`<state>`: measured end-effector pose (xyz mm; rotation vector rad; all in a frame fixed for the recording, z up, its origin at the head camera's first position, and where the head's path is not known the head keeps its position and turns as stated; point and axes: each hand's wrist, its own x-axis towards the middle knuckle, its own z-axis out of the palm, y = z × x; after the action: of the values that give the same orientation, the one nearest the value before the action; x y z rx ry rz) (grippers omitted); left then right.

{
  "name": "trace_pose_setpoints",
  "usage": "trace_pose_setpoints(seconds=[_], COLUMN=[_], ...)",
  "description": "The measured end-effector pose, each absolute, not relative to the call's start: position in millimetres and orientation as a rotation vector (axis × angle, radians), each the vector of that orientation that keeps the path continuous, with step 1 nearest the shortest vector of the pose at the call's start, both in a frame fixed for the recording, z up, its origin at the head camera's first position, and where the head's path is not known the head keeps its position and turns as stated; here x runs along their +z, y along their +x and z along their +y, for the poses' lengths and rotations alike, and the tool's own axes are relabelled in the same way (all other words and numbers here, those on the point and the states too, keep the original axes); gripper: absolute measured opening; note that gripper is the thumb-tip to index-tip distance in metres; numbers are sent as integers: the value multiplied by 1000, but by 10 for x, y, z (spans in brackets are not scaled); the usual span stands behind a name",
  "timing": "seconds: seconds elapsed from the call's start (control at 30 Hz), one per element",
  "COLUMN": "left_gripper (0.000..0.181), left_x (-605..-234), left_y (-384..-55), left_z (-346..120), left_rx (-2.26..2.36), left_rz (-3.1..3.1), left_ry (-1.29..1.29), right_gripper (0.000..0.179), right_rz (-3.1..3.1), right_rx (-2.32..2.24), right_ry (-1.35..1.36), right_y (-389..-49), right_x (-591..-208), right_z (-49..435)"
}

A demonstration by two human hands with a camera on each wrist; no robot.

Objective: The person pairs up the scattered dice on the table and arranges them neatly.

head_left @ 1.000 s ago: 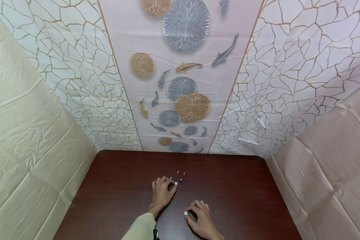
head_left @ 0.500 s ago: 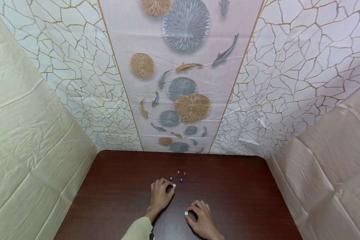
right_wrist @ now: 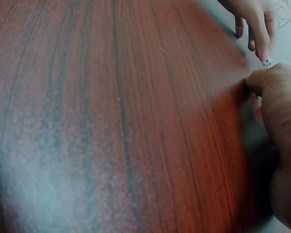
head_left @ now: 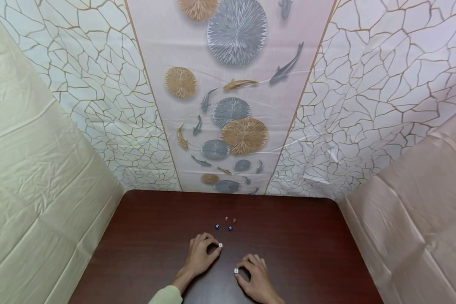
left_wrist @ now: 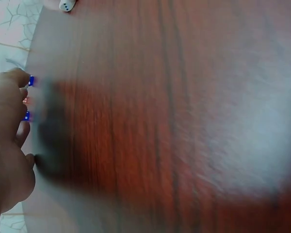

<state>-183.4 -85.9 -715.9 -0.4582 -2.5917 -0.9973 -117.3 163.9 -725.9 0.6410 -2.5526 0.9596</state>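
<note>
My left hand pinches a white die between thumb and forefinger, low over the table. Nearer the front and to the right, my right hand holds a second white die at its thumb and fingertip. Beyond the left hand lie two blue dice, one on the left and one on the right. Just behind them are two small reddish dice, a left one and a right one. In the right wrist view the right hand hides its own die.
A dark reddish-brown wooden table lies under both hands. Patterned cloth hangs along its back edge, and plain beige cloth flanks it on the right, with more cloth on the left.
The left hand has drawn back from the blue dice toward the front, carrying its white die along. Both blue dice now show fully. My right hand has stayed nearly still.
</note>
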Motion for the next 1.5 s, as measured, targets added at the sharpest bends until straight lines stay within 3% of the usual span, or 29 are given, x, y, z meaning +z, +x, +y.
trace_pose_setpoints(seconds=[0.7, 0.97, 1.5], left_gripper=[19, 25, 18], left_x=[-7171, -7264, -7344], left_y=[-1354, -1290, -1234], left_z=[-803, -743, -657], left_rx=[-942, -872, -845], left_rz=[-2556, -2479, -2527], left_ry=[-638, -697, -685], right_gripper=[25, 27, 26], right_rz=[-2542, -2491, -2492], right_rx=[969, 942, 942], right_ry=[649, 680, 678], right_y=[-1178, -1187, -1179], right_x=[-7254, -7269, -7269], right_z=[1641, 1653, 1636])
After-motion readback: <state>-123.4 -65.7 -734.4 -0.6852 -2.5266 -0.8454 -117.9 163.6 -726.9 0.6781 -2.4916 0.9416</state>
